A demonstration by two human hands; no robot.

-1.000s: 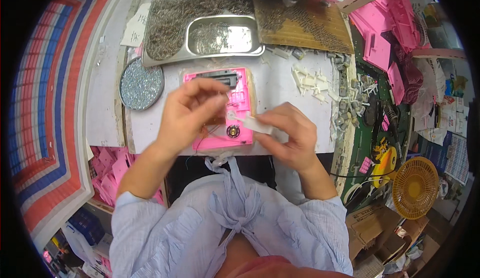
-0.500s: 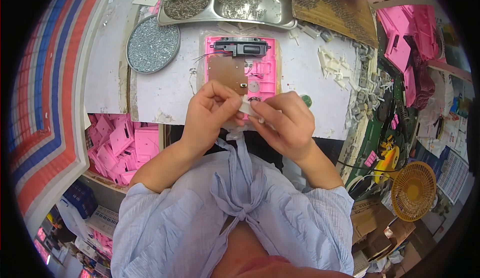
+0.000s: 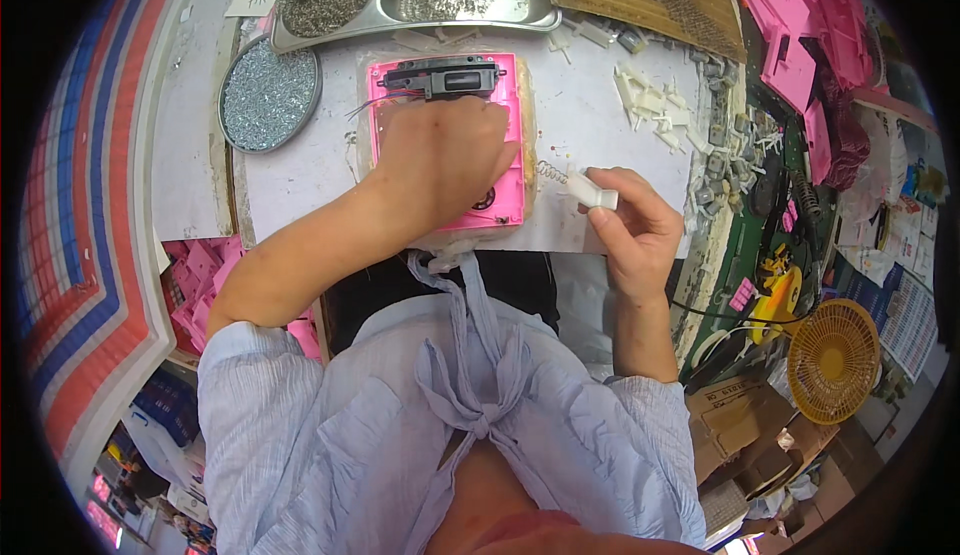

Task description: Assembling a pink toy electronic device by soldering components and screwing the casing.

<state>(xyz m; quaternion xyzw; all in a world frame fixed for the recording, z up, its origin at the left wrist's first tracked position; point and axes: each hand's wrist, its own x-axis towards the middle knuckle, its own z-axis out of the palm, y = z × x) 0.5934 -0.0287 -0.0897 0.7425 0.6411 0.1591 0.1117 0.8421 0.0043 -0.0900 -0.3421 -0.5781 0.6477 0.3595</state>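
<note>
A pink plastic housing lies on the worktable with a black slotted module across its far end. Over the middle of that housing is my left hand, back up, its fingertips mostly hidden beneath it; whether it grips anything in there does not show. To the right of the housing, my right hand pinches a small white plastic part between thumb and fingers. A thin coil spring sticks out from that part's left end.
A round dish of small silvery pieces stands at left. Behind the housing sits a metal tray with small metal parts. Loose white plastic pieces lie at right, near grey parts and a yellow fan. Pink shells fill a bin at lower left.
My hands have parted: the left has moved forward over the pink housing, the right has drawn away to the right with the white part. The whole view has shifted slightly.
</note>
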